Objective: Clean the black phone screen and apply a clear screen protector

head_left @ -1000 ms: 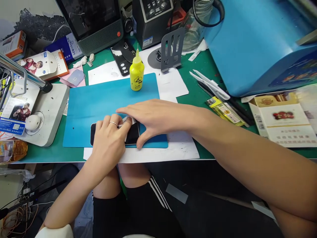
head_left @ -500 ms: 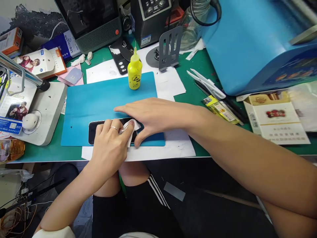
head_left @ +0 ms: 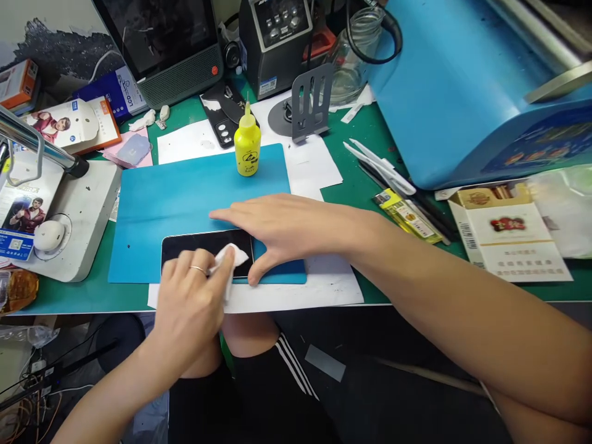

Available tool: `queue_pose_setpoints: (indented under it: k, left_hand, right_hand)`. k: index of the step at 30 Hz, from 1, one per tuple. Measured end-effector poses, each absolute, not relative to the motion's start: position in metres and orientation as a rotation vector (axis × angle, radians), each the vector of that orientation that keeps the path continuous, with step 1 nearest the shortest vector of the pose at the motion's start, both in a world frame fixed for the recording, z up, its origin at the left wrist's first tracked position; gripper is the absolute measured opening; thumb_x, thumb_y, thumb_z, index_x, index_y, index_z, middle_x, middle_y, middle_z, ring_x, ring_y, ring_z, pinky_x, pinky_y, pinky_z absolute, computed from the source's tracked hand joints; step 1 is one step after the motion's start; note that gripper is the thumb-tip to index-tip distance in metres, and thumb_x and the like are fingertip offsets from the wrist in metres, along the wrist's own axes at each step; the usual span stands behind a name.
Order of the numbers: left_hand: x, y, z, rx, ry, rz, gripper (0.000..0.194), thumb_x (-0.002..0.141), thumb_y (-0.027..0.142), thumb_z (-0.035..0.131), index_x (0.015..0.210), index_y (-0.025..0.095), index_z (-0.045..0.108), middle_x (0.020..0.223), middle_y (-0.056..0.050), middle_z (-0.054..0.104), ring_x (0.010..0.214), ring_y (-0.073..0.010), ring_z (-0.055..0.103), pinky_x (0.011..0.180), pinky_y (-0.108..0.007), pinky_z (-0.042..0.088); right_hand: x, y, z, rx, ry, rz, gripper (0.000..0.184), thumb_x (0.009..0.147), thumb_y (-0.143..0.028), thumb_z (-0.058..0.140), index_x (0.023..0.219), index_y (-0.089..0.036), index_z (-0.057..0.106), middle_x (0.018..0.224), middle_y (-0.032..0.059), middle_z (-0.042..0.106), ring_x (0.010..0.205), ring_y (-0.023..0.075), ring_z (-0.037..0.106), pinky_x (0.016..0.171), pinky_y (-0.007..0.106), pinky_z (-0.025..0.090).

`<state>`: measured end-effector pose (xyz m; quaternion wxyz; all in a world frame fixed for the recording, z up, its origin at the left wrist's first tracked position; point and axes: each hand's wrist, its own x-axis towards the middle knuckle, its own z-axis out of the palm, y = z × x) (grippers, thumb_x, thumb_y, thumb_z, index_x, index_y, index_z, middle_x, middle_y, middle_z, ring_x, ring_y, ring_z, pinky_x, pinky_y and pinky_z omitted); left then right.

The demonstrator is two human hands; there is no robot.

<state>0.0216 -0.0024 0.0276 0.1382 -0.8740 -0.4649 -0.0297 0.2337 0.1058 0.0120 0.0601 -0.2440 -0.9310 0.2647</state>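
A black-screened phone point(head_left: 185, 244) lies flat on the blue mat point(head_left: 143, 203), close to the table's front edge. Pinched in my left hand point(head_left: 189, 302) is a folded white tissue point(head_left: 237, 256), pressed on the screen toward its right half. My right hand point(head_left: 287, 228) spans the phone's right end, thumb at the lower corner and the other fingers along the far edge, the index finger stretched left over the mat. The fingertips of my left hand are partly hidden. Behind the phone stands a yellow dropper bottle point(head_left: 248, 145).
At the back are a dark screen device point(head_left: 157, 37), a grey phone stand point(head_left: 312, 102) and a glass jar point(head_left: 354, 61). Tweezers point(head_left: 382, 166), a cigarette pack point(head_left: 513, 234) and a large blue machine point(head_left: 439, 92) stand to the right. A white lamp base point(head_left: 92, 209) is at left.
My left hand has shifted slightly left and toward me with the tissue, baring more of the screen. My right hand keeps its place at the phone's end. The camera view has tilted a little.
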Motion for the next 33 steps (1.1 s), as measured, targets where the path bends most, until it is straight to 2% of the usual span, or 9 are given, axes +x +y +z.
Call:
queue_pose_setpoints:
  k: [5,12,18,21,25,29,33]
  left_hand:
    - [0.005,0.002,0.026,-2.387,-1.392,-0.08,0.039,0.096,0.003,0.055,0.131,0.011,0.07,0.091,-0.011,0.067,0.083,-0.0293,0.049,0.068,-0.039,0.03]
    - [0.059,-0.005,0.009,-2.386,-1.303,-0.181,0.033,0.102,0.008,0.05,0.127,-0.001,0.069,0.084,-0.01,0.064,0.079,-0.0259,0.054,0.069,-0.039,0.032]
    - [0.031,0.001,0.012,-2.355,-1.345,-0.142,0.033,0.102,0.011,0.05,0.129,0.008,0.07,0.086,-0.011,0.066,0.079,-0.0267,0.057,0.069,-0.039,0.03]
    - [0.031,0.004,0.011,-2.277,-1.352,-0.126,0.034,0.1,0.006,0.048,0.126,0.002,0.07,0.085,-0.012,0.066,0.079,-0.0274,0.057,0.068,-0.039,0.03]
    - [0.062,0.002,0.005,-2.289,-1.355,-0.201,0.034,0.101,0.005,0.045,0.122,-0.003,0.07,0.083,-0.011,0.065,0.08,-0.0256,0.058,0.069,-0.039,0.032]
    - [0.064,-0.006,0.004,-2.384,-1.364,-0.182,0.035,0.105,0.009,0.043,0.13,0.002,0.066,0.087,-0.011,0.066,0.085,-0.0246,0.06,0.07,-0.039,0.033]
    - [0.022,-0.007,0.011,-2.429,-1.47,-0.13,0.039,0.106,0.012,0.043,0.138,0.012,0.064,0.09,-0.012,0.068,0.09,-0.027,0.061,0.074,-0.041,0.033]
  right_hand:
    - [0.24,0.11,0.009,-0.704,-2.812,0.951,0.094,0.083,-0.063,0.079,0.156,-0.013,0.046,0.13,0.0168,0.065,0.115,0.0329,0.063,0.089,0.04,0.048]
    - [0.241,0.112,0.009,-0.697,-2.823,0.976,0.089,0.09,-0.055,0.073,0.159,-0.009,0.041,0.129,0.0183,0.065,0.111,0.0307,0.062,0.089,0.039,0.048]
    - [0.241,0.112,0.008,-0.74,-2.787,1.026,0.103,0.083,-0.065,0.077,0.161,-0.012,0.038,0.128,0.0175,0.066,0.115,0.0334,0.062,0.092,0.041,0.047]
    - [0.241,0.112,0.006,-0.725,-2.78,1.02,0.103,0.082,-0.066,0.077,0.162,-0.013,0.038,0.128,0.0171,0.066,0.116,0.034,0.062,0.093,0.041,0.047]
    - [0.242,0.111,0.005,-0.693,-2.781,0.992,0.095,0.089,-0.062,0.071,0.162,-0.012,0.037,0.13,0.0179,0.066,0.114,0.0321,0.062,0.093,0.041,0.047]
    - [0.242,0.111,0.003,-0.704,-2.775,0.984,0.097,0.089,-0.069,0.067,0.162,-0.012,0.038,0.128,0.0183,0.067,0.111,0.0321,0.063,0.089,0.04,0.048]
    - [0.241,0.111,0.003,-0.727,-2.773,0.986,0.103,0.084,-0.077,0.065,0.161,-0.013,0.04,0.124,0.018,0.068,0.106,0.0326,0.063,0.082,0.038,0.046]
